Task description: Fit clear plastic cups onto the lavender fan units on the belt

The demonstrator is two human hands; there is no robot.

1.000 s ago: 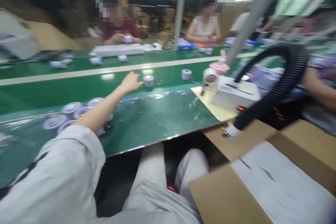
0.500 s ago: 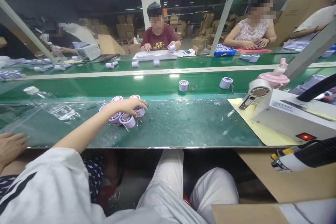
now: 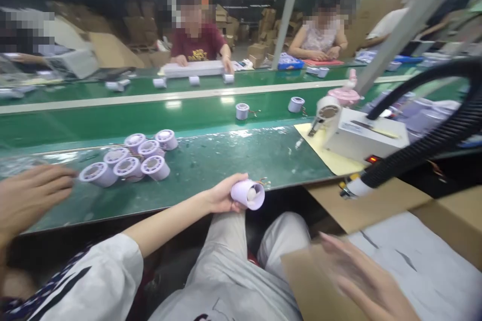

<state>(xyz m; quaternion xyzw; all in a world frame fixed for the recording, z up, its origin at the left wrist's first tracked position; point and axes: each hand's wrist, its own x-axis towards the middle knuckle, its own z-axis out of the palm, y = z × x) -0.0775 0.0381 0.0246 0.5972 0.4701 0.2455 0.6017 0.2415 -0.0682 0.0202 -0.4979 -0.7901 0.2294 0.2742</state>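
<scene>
My left hand (image 3: 222, 198) is wrapped round a lilac fan housing (image 3: 238, 192) just over the front edge of the green bench. The housing lies on its side, its wide mouth turned toward the lower right, with a rounded white part inside. Thin coloured wires stick out behind it. At the lower right, my right hand (image 3: 365, 276) is smeared by motion above a cardboard box (image 3: 312, 281); its fingers look stretched out and nothing shows in them. Several similar lilac housings (image 3: 128, 167) stand grouped on the bench to the left.
A neighbour's hand (image 3: 41, 190) reaches in from the left beside the grouped housings. A white machine (image 3: 361, 138) with a glowing red switch stands right. A black hose (image 3: 417, 153) crosses before it. Two housings sit on the green belt (image 3: 203, 115). Co-workers sit opposite.
My left hand has come from the group of housings back to the bench edge, now with one housing in it. My right hand has entered view. The neighbour's hand has moved toward the group.
</scene>
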